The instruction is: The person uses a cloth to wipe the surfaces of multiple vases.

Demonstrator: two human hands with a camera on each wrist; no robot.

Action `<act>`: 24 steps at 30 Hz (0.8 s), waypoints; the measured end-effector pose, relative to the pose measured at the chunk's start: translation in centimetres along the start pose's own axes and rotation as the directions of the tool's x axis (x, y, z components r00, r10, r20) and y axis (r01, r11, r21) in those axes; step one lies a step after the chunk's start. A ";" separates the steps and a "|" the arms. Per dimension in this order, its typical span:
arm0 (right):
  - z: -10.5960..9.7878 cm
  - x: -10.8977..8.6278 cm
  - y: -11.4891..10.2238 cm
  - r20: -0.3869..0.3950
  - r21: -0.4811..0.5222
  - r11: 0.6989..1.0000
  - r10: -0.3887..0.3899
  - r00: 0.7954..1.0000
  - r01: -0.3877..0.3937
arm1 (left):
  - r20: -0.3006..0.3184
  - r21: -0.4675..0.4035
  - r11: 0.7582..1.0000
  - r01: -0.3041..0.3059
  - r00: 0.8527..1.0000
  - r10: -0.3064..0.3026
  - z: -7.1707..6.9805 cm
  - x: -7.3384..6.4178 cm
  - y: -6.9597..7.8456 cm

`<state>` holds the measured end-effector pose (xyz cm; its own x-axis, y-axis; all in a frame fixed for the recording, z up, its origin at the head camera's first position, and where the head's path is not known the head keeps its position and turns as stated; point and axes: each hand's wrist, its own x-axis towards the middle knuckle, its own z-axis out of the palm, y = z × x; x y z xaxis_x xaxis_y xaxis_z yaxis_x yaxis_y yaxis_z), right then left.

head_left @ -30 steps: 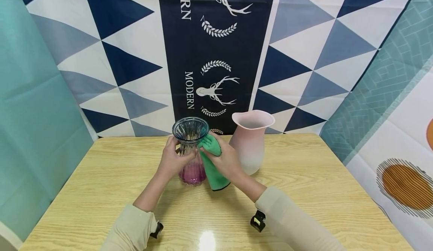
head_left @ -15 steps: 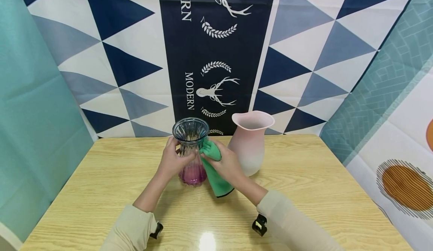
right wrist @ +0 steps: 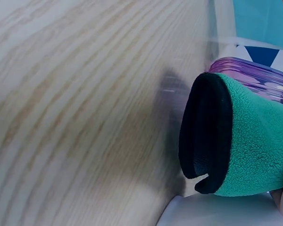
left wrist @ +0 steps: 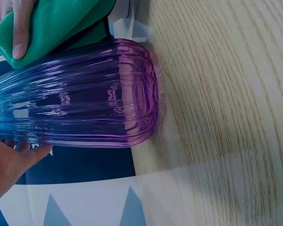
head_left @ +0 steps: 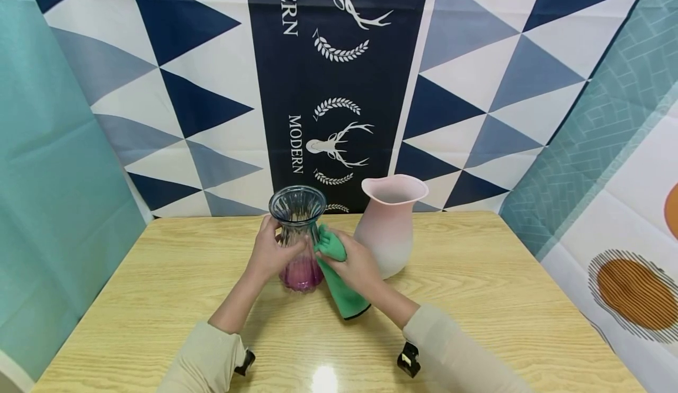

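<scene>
A ribbed glass vase [head_left: 300,237], bluish at its flared rim and purple-pink at its base, stands upright on the wooden table. My left hand [head_left: 269,252] grips its narrow middle from the left side, thumb across the front. On the other side my right hand [head_left: 356,259] holds a bunched green cloth [head_left: 343,290] against the glass, just under the rim. The cloth's dark-edged end hangs below the hand. In the left wrist view the cloth [left wrist: 61,26] lies along the side of the vase [left wrist: 99,99]. The right wrist view shows the cloth's folded end [right wrist: 254,141] close up.
A pink-to-white vase [head_left: 391,228] with a wavy rim stands just behind and right of my right hand. The wooden table [head_left: 175,299] ends at a patterned cloth backdrop [head_left: 339,87]. A teal curtain [head_left: 58,163] hangs on the left.
My right hand and the cloth have slid slightly down the vase's right side, and the cloth's loose end has swung down and right. The left hand and the vase stay in place.
</scene>
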<state>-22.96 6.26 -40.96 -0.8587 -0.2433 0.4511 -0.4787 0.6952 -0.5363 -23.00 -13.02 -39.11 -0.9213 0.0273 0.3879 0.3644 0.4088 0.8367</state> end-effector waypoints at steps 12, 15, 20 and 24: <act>0.4 -1.2 0.8 0.058 -0.085 0.996 0.010 0.998 -0.005 | -0.013 -0.003 0.999 -0.032 0.999 0.032 0.1 0.0 0.0; 0.4 -1.5 0.8 0.087 -0.118 0.993 0.013 0.996 -0.003 | -0.020 -0.011 0.999 -0.031 0.999 0.031 0.1 -0.1 0.0; 0.5 -1.8 1.0 0.130 -0.169 0.986 0.027 0.991 -0.005 | -0.022 -0.049 0.999 0.002 1.000 -0.003 0.2 -0.1 0.1; 0.7 -2.0 1.2 0.155 -0.212 0.977 0.026 0.988 0.008 | -0.021 -0.067 0.998 0.017 1.000 -0.019 0.3 -0.1 0.1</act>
<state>-21.96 7.10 -43.00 -0.8887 -0.3271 0.3212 -0.4357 0.8207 -0.3696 -22.93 -12.72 -39.15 -0.9248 0.0003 0.3804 0.3568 0.3476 0.8671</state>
